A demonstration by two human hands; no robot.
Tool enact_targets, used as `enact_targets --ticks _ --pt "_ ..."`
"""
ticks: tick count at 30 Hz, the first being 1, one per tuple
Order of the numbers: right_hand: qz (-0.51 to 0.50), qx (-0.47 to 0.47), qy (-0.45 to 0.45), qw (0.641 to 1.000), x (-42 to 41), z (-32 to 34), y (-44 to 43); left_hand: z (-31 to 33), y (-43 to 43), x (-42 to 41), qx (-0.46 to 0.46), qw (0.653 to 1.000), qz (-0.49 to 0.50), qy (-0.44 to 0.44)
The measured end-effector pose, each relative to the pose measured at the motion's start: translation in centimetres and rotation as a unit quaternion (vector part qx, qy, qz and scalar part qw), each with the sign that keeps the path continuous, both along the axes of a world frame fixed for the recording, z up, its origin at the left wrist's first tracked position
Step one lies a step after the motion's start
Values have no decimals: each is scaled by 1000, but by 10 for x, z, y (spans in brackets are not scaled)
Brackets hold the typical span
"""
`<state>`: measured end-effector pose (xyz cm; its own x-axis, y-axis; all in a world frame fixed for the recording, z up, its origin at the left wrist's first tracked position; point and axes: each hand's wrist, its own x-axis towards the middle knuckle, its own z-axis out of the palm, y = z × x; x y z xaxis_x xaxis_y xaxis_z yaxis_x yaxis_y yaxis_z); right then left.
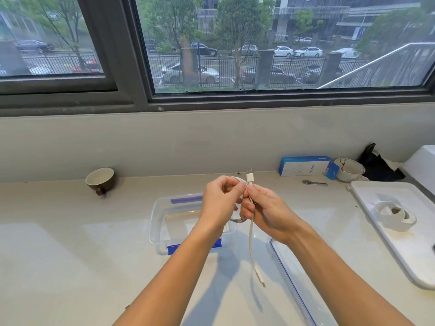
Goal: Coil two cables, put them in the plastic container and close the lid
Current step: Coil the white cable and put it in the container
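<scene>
Both hands hold one white cable (251, 234) in the air above the counter. My left hand (220, 203) grips its coiled loops. My right hand (266, 214) pinches the cable just below the USB plug, which sticks up. The other end hangs down with its small plug near the counter. Under my left hand stands the clear plastic container (156, 223) with blue clips, open; another grey-white cable shows faintly inside it. The clear lid (292, 276) with a blue seal lies flat to the right of the container.
A brown cup (101, 181) lies tipped at the back left. At the back right are a blue box (306, 166), a spoon (314, 183), a white bowl (349, 169) and a black bag (376, 165). A white tray (400, 245) with a tape roll (393, 215) fills the right side.
</scene>
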<state>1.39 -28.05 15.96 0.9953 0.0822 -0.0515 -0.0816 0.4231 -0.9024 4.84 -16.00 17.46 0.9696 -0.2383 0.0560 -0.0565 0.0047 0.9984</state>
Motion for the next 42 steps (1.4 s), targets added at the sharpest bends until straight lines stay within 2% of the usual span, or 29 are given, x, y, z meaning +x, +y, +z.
enact_targets --ticks 5,9,11,14,16,18,19,21,23,24,26,30,34,37,39,42 --pt "-64 70 -9 995 4 -1 -2 -10 11 -13 26 996 -16 -89" --pt "-112 115 -24 987 10 3 -10 -28 28 -26 135 951 -129 -245" --pt "-134 122 -32 983 14 3 -12 -34 31 -31 147 934 -166 -280" --pt "-139 133 -30 981 15 2 -12 -40 32 -33 155 924 -151 -316" --pt "-128 155 -22 979 14 2 -14 -42 33 -35 109 947 -130 -273" --pt "-110 185 -18 976 12 2 -15 -44 33 -38 -6 984 -98 -150" --pt "-95 201 -19 975 11 2 -14 -45 32 -38 -76 992 -66 -80" --pt "-59 223 -26 973 9 2 -12 -46 27 -36 -219 974 -1 65" --pt "-28 222 -33 974 7 3 -7 -45 22 -32 -328 923 39 197" --pt "-19 217 -37 975 6 2 -5 -44 20 -30 -352 902 47 245" --pt "-6 209 -42 977 3 2 -3 -44 20 -26 -344 888 47 302" --pt "8 191 -44 980 -1 0 -1 -43 23 -17 -277 905 13 323" --pt "11 171 -37 985 -4 -2 3 -44 30 -8 -155 948 -59 270" --pt "9 147 -21 989 -7 -2 5 -45 36 -3 -86 961 -118 236" --pt "4 147 -13 989 -8 -2 7 -46 41 -1 -74 961 -152 219" --pt "-3 163 3 987 -8 -1 9 -48 50 2 -100 954 -204 198"
